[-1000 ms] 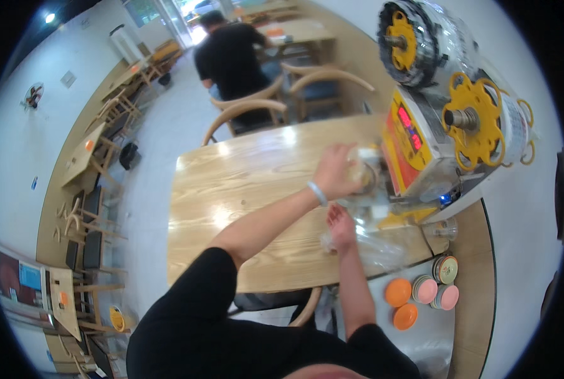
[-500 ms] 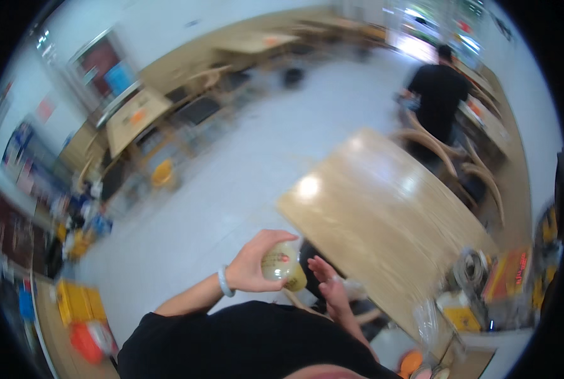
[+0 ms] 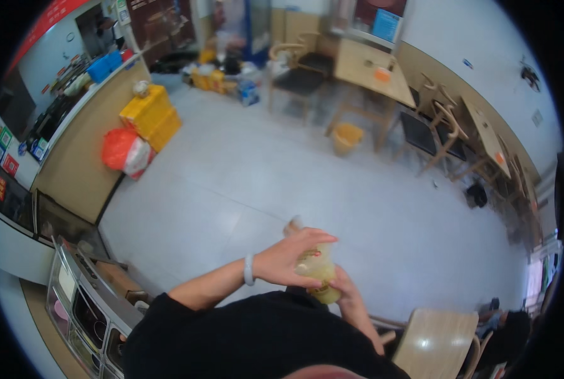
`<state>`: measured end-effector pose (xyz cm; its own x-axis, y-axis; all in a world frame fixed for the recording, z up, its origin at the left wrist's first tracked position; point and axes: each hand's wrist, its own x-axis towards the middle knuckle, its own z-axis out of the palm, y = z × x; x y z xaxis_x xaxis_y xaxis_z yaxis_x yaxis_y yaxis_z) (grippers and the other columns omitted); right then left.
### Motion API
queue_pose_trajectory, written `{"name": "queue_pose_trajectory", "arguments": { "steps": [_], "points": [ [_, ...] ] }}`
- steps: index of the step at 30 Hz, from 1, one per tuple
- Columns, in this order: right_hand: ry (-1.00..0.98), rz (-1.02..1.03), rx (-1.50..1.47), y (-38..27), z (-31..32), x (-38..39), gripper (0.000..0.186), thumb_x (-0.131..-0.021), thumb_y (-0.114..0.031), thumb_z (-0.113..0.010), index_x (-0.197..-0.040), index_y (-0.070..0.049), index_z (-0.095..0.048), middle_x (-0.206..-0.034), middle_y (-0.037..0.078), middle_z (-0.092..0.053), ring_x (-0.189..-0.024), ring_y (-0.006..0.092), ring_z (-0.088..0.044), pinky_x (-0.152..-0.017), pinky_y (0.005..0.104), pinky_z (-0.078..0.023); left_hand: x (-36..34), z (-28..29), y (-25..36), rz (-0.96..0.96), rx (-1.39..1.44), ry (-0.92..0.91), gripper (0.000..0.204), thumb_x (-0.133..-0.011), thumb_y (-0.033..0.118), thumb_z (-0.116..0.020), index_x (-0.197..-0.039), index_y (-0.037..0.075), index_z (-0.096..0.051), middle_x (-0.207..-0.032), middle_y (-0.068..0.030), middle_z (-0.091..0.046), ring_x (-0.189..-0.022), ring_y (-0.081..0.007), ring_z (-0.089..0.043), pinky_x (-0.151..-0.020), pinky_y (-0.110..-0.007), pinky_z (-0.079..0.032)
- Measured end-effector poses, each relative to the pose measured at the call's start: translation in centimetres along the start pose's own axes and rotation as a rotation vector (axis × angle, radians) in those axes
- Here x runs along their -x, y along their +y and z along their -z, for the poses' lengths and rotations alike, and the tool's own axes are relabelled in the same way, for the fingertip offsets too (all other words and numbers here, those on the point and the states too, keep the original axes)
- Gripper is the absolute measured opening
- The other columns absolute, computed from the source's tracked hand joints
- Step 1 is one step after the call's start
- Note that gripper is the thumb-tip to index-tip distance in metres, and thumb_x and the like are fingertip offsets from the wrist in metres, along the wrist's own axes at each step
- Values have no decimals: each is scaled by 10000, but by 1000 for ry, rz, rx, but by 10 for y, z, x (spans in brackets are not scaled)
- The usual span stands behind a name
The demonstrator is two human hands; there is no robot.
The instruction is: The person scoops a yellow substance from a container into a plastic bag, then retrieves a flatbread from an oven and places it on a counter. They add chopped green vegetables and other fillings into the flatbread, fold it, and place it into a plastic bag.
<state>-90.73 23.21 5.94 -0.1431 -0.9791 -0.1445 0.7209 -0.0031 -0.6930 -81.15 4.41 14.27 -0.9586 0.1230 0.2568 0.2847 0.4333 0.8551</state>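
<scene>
In the head view, the person's left hand [image 3: 287, 259] is curling around a clear plastic drink cup [image 3: 318, 268] of yellow-green liquid, its fingers reaching along the far side and its thumb pressing from the near side. This wide pinch is probably suiting the cup's broad, smooth wall. The right hand [image 3: 349, 289] is touching the cup's lower right side, perhaps steadying it so that one hand is not bearing all the weight; its fingertips are hiding, so I cannot tell how tightly they are closing. The cup is hovering just in front of the black shirt [image 3: 256, 338], likely close in so that it is riding securely. Whether a second cup is sitting against its lower end, I cannot tell.

Just left of the cup, a pale bracelet [image 3: 249, 270] is circling the wrist. To the cup's lower right, a wooden table [image 3: 438, 341] is standing. Far beyond the cup to the left, yellow crates [image 3: 150, 118] are standing in a stack beside a counter, presumably out of the walkway, and a red-and-white plastic bag [image 3: 126, 151] is resting beside them. Well beyond the cup, a yellow waste bin [image 3: 346, 139] is standing near a dining table [image 3: 371, 71], likely within diners' reach.
</scene>
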Motion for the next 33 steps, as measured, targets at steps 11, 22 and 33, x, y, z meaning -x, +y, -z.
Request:
{"name": "queue_pose_trajectory", "arguments": {
  "steps": [11, 22, 33],
  "points": [
    [0, -141, 388, -39, 71, -308, 427, -861, -306, -508, -1155, 0, -464, -1096, 72, -534, -970, 156, -523, -850, 292, -402, -18, 195, -135, 446, -284, 614, 668, -617, 250, -746, -1187, 58, -454, -1131, -149, -443, -1005, -260, -476, -859, -339, -414],
    [273, -114, 2504, -165, 250, -710, 816, -604, -384, -719, -1254, -57, -351, -1269, 144, -388, -1178, 303, -363, -975, 416, -289, 88, 393, -273, 1045, -583, 1178, 643, -583, 192, -730, -1160, 74, -473, -1054, -147, -481, -976, -280, -488, -851, -353, -412],
    [52, -1548, 1635, -189, 373, -754, 322, -710, -348, -594, -889, -86, -647, -950, 119, -617, -889, 237, -589, -738, 383, -469, 32, 668, -497, 1039, -761, 1143, 629, -559, 287, -723, -1107, 66, -509, -996, -159, -517, -950, -323, -473, -859, -397, -379]
  ]
}}
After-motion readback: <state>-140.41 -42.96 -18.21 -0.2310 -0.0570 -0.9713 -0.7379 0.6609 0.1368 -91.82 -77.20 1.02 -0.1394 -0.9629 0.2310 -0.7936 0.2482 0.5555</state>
